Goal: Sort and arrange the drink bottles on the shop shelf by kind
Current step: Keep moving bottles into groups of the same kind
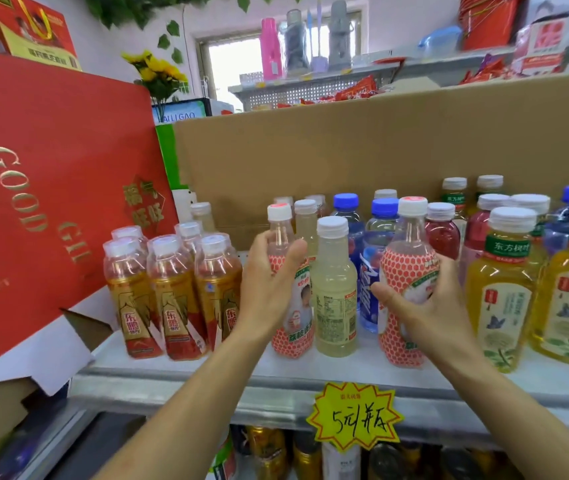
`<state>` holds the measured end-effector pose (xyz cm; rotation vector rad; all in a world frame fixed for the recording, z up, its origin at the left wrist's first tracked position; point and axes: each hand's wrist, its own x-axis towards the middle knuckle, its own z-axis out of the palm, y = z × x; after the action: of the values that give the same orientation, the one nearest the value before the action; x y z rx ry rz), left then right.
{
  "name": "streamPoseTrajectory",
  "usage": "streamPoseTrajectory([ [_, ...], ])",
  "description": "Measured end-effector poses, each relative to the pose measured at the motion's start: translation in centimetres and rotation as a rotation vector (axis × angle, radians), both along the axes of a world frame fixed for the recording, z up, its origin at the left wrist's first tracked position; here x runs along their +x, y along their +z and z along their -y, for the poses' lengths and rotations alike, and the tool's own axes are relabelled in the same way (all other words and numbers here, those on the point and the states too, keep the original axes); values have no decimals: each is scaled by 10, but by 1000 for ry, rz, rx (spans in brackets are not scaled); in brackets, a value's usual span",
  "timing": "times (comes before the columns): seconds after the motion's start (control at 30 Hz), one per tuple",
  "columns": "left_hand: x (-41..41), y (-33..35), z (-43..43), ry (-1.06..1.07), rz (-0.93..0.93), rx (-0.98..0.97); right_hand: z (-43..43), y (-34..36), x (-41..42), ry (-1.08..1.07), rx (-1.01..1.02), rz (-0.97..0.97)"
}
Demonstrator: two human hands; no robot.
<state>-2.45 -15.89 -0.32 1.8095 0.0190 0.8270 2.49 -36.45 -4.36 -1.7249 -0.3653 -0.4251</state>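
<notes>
The person is working at the front edge of the shelf [207,386], with each hand on one of two matching bottles. The left hand [269,271] is wrapping its fingers and thumb around the shoulder of the left pink honeycomb-sleeved bottle [291,341]. The right hand [425,306] is curling round the waist of the right pink honeycomb-sleeved bottle [404,268], thumb across the front of the sleeve. Both bottles are standing upright or nearly so, long axes vertical, caps up, bases close to the shelf's front edge. Whether either is lifting clear of the shelf cannot be told. What is deciding the coming move is the pale cloudy-drink bottle [335,289], which is standing directly between the pair, just beside the left one and apart from the right one. A blue-capped sports drink bottle [368,296] is sitting behind that gap. To join the two pink bottles, one would probably have to travel around or in front of the pale bottle, or the pale bottle would have to go first. Amber energy-drink bottles [172,299] are grouping toward the shelf's left end, and green-banded tea bottles [497,299] are lining up toward its right end.
</notes>
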Motion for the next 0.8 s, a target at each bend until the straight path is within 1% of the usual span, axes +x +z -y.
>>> streamPoseTrajectory([
  [0.23,-10,7,7,10,103,20,4,11,-7,43,-21,0],
  [0.37,-26,19,12,-10,192,-3,11,22,-19,38,-55,61],
  [0.47,-39,28,22,-39,224,13,20,26,-35,49,-57,104],
  [0.63,-58,36,66,-135,233,5,53,26,-61,67,-39,145],
  [0.8,-64,25,139,-246,220,-41,115,20,-85,74,2,167],
])
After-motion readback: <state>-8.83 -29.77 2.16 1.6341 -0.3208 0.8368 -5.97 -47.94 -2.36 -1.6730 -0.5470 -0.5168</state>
